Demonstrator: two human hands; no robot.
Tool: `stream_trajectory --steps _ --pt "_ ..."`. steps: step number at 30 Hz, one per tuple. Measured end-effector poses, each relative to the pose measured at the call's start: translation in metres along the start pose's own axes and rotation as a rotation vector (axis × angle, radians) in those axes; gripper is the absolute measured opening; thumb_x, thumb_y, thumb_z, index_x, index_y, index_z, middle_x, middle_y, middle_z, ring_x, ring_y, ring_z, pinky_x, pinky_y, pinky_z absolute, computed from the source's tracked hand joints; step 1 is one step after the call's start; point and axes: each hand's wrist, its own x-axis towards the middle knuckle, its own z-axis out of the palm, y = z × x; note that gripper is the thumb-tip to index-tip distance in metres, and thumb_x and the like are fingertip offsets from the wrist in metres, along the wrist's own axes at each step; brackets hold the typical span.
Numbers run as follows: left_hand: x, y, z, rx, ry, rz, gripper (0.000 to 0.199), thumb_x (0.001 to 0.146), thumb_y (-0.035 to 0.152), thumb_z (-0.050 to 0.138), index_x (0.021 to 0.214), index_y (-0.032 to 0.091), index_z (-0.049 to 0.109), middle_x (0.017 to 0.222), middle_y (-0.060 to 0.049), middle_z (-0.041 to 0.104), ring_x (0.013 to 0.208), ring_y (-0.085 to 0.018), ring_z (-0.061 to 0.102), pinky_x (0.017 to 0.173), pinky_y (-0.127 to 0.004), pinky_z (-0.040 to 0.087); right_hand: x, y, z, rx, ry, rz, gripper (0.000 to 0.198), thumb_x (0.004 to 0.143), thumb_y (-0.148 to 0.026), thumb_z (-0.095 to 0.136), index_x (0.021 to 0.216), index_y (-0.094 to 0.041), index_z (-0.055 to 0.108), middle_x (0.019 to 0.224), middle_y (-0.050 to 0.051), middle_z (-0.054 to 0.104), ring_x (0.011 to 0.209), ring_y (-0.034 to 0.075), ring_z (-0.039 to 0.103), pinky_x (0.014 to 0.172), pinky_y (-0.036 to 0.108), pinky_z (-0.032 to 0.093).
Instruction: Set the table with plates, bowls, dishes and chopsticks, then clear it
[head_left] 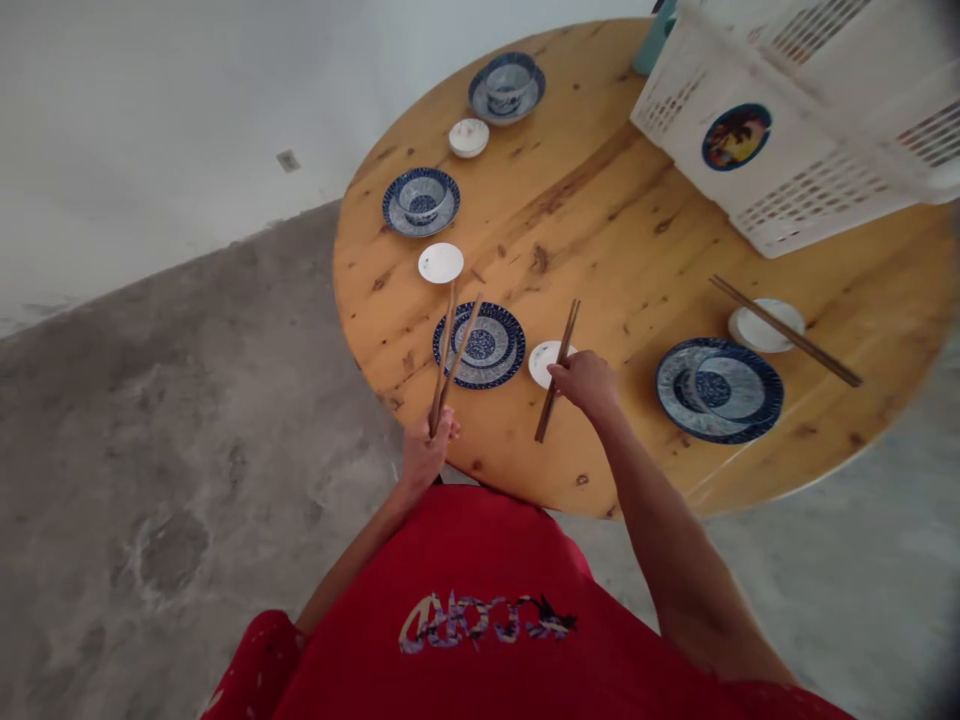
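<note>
My left hand (pixel 427 447) is closed round the lower ends of several brown chopsticks (pixel 463 348), whose tips fan out over a blue-patterned plate with a bowl (pixel 484 345). Between thumb and fingers, my right hand (pixel 587 382) pinches a pair of chopsticks (pixel 559 370) that lies across a small white dish (pixel 543 364). To the right of this hand sits another blue-patterned plate (pixel 766 410) with a clear-sided bowl on it. Another pair of chopsticks (pixel 821 357) rests slanted across a small white dish (pixel 765 328) beyond that plate.
Two more blue plates with bowls (pixel 421 202) (pixel 507 88) stand along the table's left edge, with small white dishes (pixel 441 262) (pixel 469 138) beside them. A white plastic basket (pixel 795 150) takes up the back right of the round wooden table (pixel 570 230). Behind it is a teal object (pixel 654 40).
</note>
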Motion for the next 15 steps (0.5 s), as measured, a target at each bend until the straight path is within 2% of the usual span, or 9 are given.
stream_trajectory --steps 5,15 --pt "0.01 -0.014 -0.037 0.009 -0.009 -0.014 0.048 0.09 0.064 0.055 0.096 0.018 0.065 0.076 -0.005 0.07 0.061 -0.015 0.066 0.063 -0.028 0.053 0.015 -0.009 0.012 -0.008 -0.03 0.084 0.031 0.084 -0.022 0.056 0.1 -0.006 0.078 0.092 0.02 0.074 0.095 0.03 0.072 0.075 0.031 0.05" --pt "0.022 -0.018 -0.056 -0.018 -0.072 0.012 0.034 0.092 0.052 0.056 0.095 0.019 0.064 0.072 -0.002 0.068 0.058 -0.013 0.064 0.06 -0.026 0.052 0.032 -0.009 0.021 0.004 -0.041 0.155 0.03 0.083 -0.019 0.057 0.103 -0.006 0.076 0.08 0.016 0.073 0.087 0.027 0.071 0.071 0.029 0.049"
